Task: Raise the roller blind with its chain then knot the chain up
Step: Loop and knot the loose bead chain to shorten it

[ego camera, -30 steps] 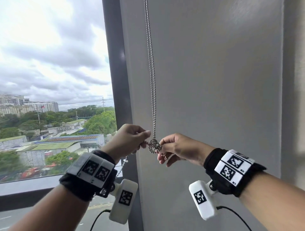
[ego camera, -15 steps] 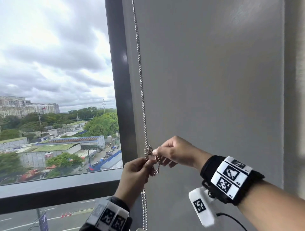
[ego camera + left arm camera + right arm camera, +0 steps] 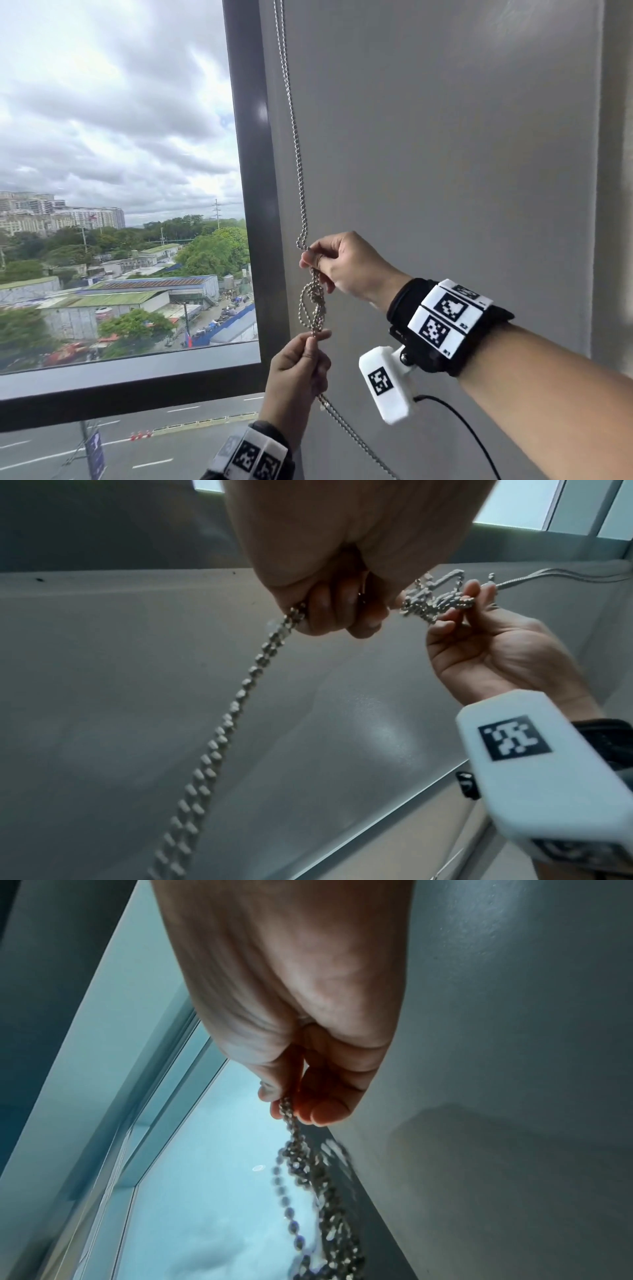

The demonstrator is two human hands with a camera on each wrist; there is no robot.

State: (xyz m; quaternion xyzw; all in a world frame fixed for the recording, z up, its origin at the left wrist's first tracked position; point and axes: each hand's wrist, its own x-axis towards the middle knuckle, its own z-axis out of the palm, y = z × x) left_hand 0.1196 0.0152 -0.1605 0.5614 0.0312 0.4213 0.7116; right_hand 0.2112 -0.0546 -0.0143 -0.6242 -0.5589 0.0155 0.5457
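Chain: silver metal bead chain point(image 3: 297, 147) hangs doubled beside the dark window frame point(image 3: 255, 192), against the grey wall point(image 3: 445, 137).
Knot: loose knot point(image 3: 313, 301) between both hands.
Right hand point(image 3: 346, 267): pinching chain above knot.
Left hand point(image 3: 296, 373): gripping chain below knot.

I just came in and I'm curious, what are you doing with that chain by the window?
A person is tying the blind's metal chain into a knot. The right hand pinches the chain just above the knot, and the left hand grips it just below. The knot looks loose, not pulled tight yet.
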